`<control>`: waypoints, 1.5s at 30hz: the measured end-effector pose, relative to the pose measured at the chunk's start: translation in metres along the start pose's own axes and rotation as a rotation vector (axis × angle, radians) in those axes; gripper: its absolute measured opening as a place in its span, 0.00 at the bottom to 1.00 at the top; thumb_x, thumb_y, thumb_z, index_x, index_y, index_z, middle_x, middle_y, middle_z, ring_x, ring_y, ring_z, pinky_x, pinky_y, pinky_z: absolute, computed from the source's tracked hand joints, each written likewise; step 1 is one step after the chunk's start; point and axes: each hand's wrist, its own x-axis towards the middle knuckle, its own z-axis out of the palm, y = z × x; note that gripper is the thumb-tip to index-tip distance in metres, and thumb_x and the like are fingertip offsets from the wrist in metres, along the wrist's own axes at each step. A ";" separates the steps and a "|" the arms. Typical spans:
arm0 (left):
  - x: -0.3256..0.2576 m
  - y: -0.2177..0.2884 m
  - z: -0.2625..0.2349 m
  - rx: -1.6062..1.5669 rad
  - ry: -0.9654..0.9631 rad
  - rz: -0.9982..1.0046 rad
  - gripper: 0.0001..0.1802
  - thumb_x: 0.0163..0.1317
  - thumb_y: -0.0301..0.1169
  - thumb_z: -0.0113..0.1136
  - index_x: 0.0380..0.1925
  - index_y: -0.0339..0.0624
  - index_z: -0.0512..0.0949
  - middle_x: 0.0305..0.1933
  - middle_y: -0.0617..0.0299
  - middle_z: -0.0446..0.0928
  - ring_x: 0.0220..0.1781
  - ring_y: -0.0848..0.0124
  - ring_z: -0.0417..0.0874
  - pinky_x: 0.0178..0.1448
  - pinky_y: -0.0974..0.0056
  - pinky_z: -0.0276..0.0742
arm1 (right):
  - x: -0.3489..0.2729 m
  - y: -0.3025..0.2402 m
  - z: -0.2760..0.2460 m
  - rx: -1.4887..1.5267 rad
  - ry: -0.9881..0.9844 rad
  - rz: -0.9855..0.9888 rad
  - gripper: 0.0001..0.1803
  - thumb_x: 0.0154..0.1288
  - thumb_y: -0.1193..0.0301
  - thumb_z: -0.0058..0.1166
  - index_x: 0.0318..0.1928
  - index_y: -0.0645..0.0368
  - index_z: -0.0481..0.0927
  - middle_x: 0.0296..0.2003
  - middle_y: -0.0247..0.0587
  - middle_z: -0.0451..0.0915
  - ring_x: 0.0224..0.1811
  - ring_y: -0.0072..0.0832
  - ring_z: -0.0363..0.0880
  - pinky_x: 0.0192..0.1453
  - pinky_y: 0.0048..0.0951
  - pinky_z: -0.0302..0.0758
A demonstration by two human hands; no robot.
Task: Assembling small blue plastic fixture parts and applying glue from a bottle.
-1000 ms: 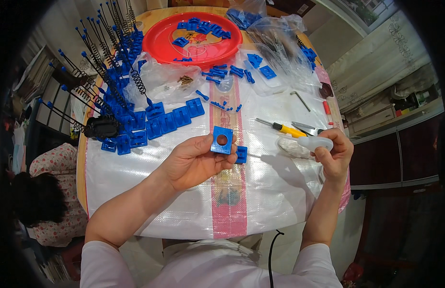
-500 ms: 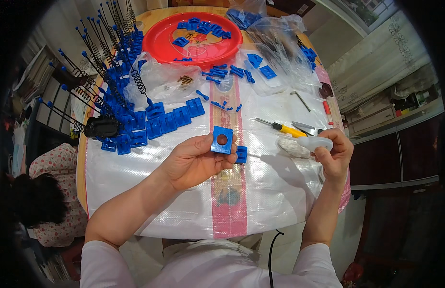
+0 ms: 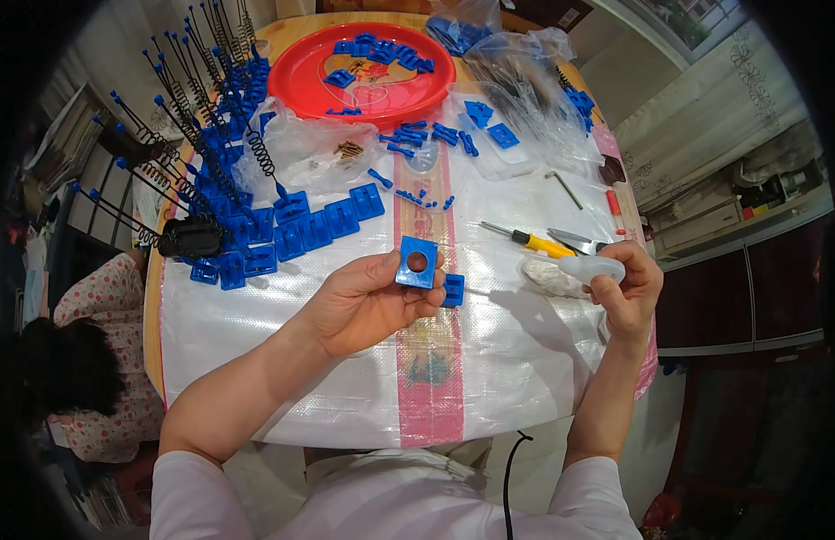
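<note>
blue plate could be dropped if the thumb-and-finger pinch of the left hand is loosened; held above the table. pale rounded object, perhaps a bottle, is gripped in the curled right hand; contents might be spilled by over-squeezing. plate: glossy, squarish, round-holed. cover sheet: woven, shiny.

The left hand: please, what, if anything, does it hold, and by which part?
The left hand holds a blue rectangular plastic piece with a round hole, by its side edges.
</note>
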 end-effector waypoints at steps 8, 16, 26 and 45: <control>0.000 0.000 0.003 -0.001 -0.011 -0.004 0.26 0.71 0.38 0.56 0.59 0.27 0.68 0.55 0.44 0.75 0.57 0.56 0.79 0.64 0.54 0.75 | 0.000 0.001 0.000 0.000 -0.002 -0.010 0.14 0.54 0.72 0.68 0.37 0.66 0.78 0.30 0.36 0.80 0.30 0.18 0.77 0.35 0.20 0.75; -0.001 -0.001 0.001 -0.018 -0.022 0.004 0.27 0.72 0.39 0.55 0.60 0.26 0.68 0.55 0.43 0.75 0.56 0.55 0.79 0.64 0.53 0.75 | -0.001 0.000 0.001 0.045 0.042 -0.037 0.13 0.54 0.73 0.67 0.37 0.66 0.78 0.30 0.37 0.80 0.28 0.19 0.78 0.33 0.20 0.76; -0.002 -0.002 0.004 -0.047 -0.058 -0.044 0.21 0.70 0.37 0.57 0.56 0.33 0.72 0.55 0.46 0.74 0.56 0.58 0.75 0.61 0.58 0.75 | -0.003 0.004 0.009 0.065 0.027 -0.075 0.13 0.54 0.75 0.65 0.39 0.66 0.78 0.32 0.40 0.81 0.28 0.20 0.79 0.34 0.20 0.76; -0.002 -0.007 0.007 -0.103 -0.076 -0.049 0.30 0.71 0.36 0.56 0.64 0.24 0.64 0.56 0.42 0.74 0.57 0.55 0.79 0.63 0.54 0.76 | -0.002 0.007 0.013 0.040 -0.041 -0.070 0.13 0.53 0.79 0.64 0.39 0.69 0.78 0.34 0.40 0.81 0.35 0.22 0.81 0.42 0.23 0.79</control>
